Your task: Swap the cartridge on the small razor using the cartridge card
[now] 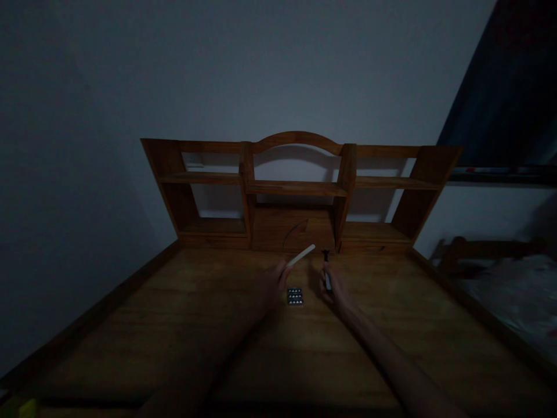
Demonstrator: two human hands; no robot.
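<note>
My left hand (277, 275) is closed around one end of a flat white stick (301, 255) with a rounded tip, which slants up to the right above the desk. In my right hand (334, 283) is a small tool (328, 281) with a pale and dark handle and a dark T-shaped head, resembling a razor; the head points away from me. On the desktop between the hands lies a small dark rectangular piece (295, 296) with three rows of white marks. Dim light hides its finer detail. Neither hand touches it.
The wooden desk (195, 302) has raised side edges. Along its back stands a wooden shelf unit (300, 187) with several compartments and a closed centre panel. Right of the desk are a wooden rail (491, 248) and a pale bundle (517, 290). Something yellow (26, 408) shows at bottom left.
</note>
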